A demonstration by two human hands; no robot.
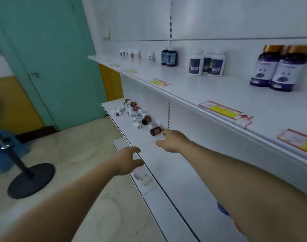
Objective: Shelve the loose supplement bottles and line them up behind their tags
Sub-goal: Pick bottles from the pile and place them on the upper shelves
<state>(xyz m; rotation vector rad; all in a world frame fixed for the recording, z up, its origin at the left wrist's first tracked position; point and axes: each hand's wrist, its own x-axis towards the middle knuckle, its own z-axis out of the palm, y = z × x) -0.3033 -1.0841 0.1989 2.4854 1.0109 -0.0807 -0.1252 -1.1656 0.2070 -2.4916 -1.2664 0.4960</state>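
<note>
White lower shelf point(175, 172) carried the loose bottles point(137, 114), heaped on their sides at its far end. My right hand point(173, 141) was spread and empty, fingertips just short of the nearest brown bottle point(155, 131). My left hand point(127, 162) was open, empty, over the front edge. My call: grip that bottle round the body, not the cap, then stand it behind a tag point(226, 110) on the upper shelf point(219, 95).

A shop is shown, most likely one where health supplements are sold. White display shelves point(201, 88) are hung on a slotted upright point(170, 23). Yellow and red tags point(224, 110) are fixed along the shelf edge, and bottles point(280, 69) are stood in small groups behind them. Loose bottles point(138, 116) are heaped on the lower shelf point(166, 163).
</note>
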